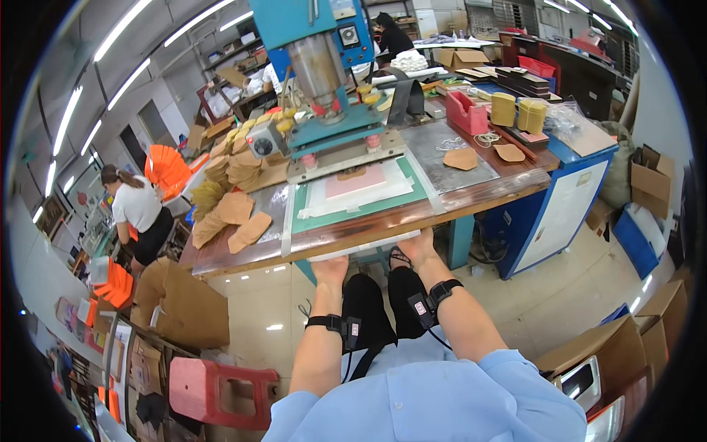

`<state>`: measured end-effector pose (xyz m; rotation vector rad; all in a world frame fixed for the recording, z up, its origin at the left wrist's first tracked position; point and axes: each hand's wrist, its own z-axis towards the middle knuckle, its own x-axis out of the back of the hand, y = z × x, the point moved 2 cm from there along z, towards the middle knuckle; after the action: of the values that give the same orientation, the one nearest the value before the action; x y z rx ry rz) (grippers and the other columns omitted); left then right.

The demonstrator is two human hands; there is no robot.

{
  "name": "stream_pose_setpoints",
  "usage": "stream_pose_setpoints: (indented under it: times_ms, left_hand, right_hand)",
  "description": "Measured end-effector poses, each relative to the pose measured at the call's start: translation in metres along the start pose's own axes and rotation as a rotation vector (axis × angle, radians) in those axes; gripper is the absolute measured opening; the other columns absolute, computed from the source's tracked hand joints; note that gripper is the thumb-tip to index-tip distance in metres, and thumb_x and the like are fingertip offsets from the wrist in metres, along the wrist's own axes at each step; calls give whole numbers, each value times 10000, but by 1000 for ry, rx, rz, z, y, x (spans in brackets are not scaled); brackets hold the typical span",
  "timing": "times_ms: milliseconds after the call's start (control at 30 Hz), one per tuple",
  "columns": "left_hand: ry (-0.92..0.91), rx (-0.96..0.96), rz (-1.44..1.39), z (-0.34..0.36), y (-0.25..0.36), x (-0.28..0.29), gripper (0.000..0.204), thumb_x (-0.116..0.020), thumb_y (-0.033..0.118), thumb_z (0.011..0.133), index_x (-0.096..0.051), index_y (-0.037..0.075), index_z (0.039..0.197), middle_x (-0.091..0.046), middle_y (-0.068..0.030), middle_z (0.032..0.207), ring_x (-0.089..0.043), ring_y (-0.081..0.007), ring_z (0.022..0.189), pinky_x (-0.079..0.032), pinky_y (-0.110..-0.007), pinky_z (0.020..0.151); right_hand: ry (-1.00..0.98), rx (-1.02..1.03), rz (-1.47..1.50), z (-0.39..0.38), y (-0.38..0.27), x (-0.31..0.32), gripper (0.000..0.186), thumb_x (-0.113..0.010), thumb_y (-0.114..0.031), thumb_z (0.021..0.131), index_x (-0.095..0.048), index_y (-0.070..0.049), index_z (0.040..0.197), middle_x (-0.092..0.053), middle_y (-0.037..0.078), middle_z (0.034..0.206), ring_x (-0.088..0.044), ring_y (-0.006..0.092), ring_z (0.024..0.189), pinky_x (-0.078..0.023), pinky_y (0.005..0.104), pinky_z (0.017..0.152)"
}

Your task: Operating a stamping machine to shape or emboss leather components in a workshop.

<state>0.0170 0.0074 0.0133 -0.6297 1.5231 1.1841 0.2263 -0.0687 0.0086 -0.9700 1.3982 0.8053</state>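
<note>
Both my forearms reach to the front edge of the wooden worktable point(508, 186). My left hand point(330, 270) and my right hand point(419, 244) are at a narrow white strip point(368, 244) just below that edge, one at each end. The table edge hides their fingers, so any grip on the strip does not show. Above them is a blue press point(333, 134) with a metal cylinder. Under its plate lies a green mat point(412, 180) with white sheets point(318, 202) and a pink pad point(352, 184) bearing a small brown piece.
Tan leather pieces point(249, 232) lie left of the press, beside stacks of similar pieces point(243, 169). On the right are a pink tape dispenser point(467, 114), yellow rolls point(503, 110) and a blue cabinet point(549, 214). A pink stool point(199, 390) stands at lower left. Other people work farther back.
</note>
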Motion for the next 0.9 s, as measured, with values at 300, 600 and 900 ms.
stream_pose_setpoints:
  times_ms: [300, 600, 900]
  left_hand:
    - [55, 16, 12, -1, 3, -6, 424, -354, 361, 951, -474, 85, 1250, -512, -78, 1284, -487, -254, 1182, -429, -425, 964]
    - [41, 32, 2, -3, 4, -5, 423, -353, 374, 950, -479, 106, 1254, -517, -72, 1288, -491, -262, 1183, -431, -452, 951]
    - [52, 29, -16, 1, 4, 3, 413, -327, 354, 959, -485, 97, 1241, -522, -64, 1278, -487, -248, 1185, -439, -442, 948]
  right_hand:
    - [31, -18, 55, -10, 0, -18, 457, -314, -374, 962, -423, -68, 1284, -462, 93, 1296, -470, 285, 1171, -384, 450, 994]
    - [-74, -27, 78, -6, 0, -11, 437, -309, -353, 966, -425, -70, 1277, -482, 86, 1267, -485, 268, 1152, -388, 434, 989]
    - [-8, -28, 74, -10, 0, -13, 427, -306, -326, 970, -427, -54, 1276, -485, 91, 1274, -488, 268, 1154, -390, 424, 991]
